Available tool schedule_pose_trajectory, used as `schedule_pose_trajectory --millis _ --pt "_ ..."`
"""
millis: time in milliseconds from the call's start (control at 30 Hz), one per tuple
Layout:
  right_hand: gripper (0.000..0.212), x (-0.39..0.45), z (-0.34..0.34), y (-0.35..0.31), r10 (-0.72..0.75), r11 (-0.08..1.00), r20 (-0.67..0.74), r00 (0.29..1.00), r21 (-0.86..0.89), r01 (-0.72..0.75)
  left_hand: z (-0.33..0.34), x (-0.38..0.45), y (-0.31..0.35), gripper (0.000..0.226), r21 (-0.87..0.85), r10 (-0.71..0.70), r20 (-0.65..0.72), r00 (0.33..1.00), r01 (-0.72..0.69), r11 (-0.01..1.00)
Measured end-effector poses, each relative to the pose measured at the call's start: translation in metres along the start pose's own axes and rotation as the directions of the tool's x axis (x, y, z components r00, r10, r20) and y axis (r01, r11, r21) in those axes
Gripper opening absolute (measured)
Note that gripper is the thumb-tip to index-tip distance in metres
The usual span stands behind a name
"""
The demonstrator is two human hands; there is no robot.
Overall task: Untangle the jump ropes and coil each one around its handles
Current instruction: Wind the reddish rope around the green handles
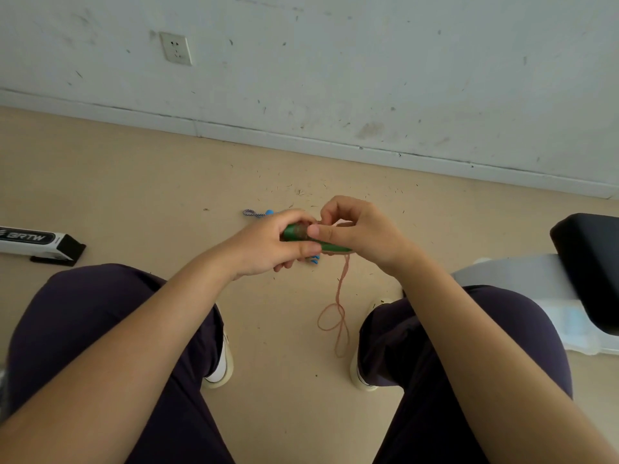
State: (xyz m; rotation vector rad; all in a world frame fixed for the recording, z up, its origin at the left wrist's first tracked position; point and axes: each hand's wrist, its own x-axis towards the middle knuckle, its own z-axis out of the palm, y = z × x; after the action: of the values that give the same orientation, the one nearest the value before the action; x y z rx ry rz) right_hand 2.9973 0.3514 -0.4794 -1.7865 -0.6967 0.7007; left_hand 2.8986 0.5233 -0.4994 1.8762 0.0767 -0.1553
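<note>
**Both hands on the green handles, pink rope hanging loose**

The person sat with knees apart, both hands raised over the floor near the middle of the view. The left hand was curled round the green handles from the 9 o'clock side, holding them level. The right hand came in from 3 o'clock, thumb laid across the handles and fingers bent over the top, pinching the pink rope against them. Some turns of rope already lay round the handles near the left fingers. The free length dropped toward 6 o'clock and ended in a loose loop on the floor between the two shoes.

A second rope, blue-and-white striped rope, lay on the floor just beyond the left hand at about 11 o'clock, with blue handle ends peeking out below the left fingers. A white-and-black box sat at 9 o'clock, a black seat pad at 3 o'clock, and a wall socket at 11 o'clock.
</note>
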Motion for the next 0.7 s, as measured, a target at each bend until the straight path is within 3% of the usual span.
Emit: schedule_pose_trajectory --millis 167,333,533,700 --pt "0.027 -0.004 0.001 -0.003 0.024 0.968 0.079 0.997 0.246 -0.043 -0.002 0.0 0.005 0.047 -0.109 0.062 -0.116 0.991 -0.075 0.991" --pt "0.021 -0.001 0.003 -0.002 0.023 0.941 0.097 0.995 0.335 -0.054 -0.002 0.001 0.01 0.025 -0.317 0.037 -0.246 0.969 -0.116 0.941" --pt "0.01 0.0 0.009 0.002 0.059 0.989 -0.025 0.998 0.135 -0.055 -0.009 -0.001 0.015 0.023 -0.482 -0.01 -0.222 0.975 -0.101 0.87" --pt "0.023 -0.003 0.018 -0.009 -0.008 0.994 -0.037 0.999 -0.105 0.004 -0.009 -0.002 0.014 0.021 -0.388 -0.02 -0.312 0.95 -0.108 0.915"
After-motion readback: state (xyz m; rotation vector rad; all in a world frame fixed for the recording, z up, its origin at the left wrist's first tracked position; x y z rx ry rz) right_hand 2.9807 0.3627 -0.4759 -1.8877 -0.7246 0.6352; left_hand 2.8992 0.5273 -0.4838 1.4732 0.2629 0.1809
